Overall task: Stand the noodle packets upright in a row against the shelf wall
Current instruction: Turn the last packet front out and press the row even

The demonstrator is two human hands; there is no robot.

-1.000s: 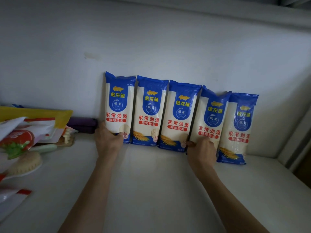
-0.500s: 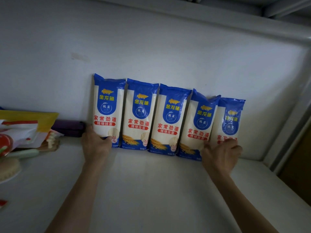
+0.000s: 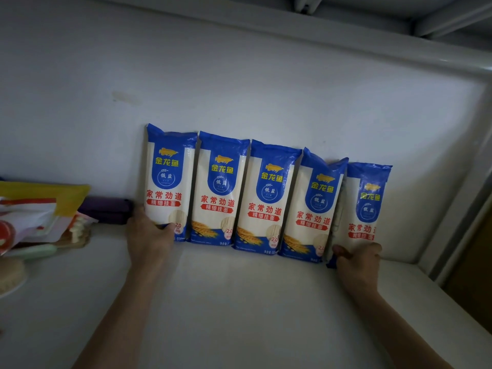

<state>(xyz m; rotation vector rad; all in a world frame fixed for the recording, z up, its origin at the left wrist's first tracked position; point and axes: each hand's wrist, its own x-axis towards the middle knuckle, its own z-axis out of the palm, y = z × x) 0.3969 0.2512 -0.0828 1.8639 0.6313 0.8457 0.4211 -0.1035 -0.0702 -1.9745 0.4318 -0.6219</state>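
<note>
White shelf wall [image 3: 239,89] backs 5 upright noodle packets [image 3: 266,201]

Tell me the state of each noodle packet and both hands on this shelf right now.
Leftmost packet: upright against the wall, held at its lower corner.
Second packet: upright against the wall.
Middle packet: upright against the wall.
Fourth packet: upright, top edge crumpled.
Rightmost packet: upright, held at its bottom.
Left hand: grips the leftmost packet.
Right hand: grips the rightmost packet.
</note>
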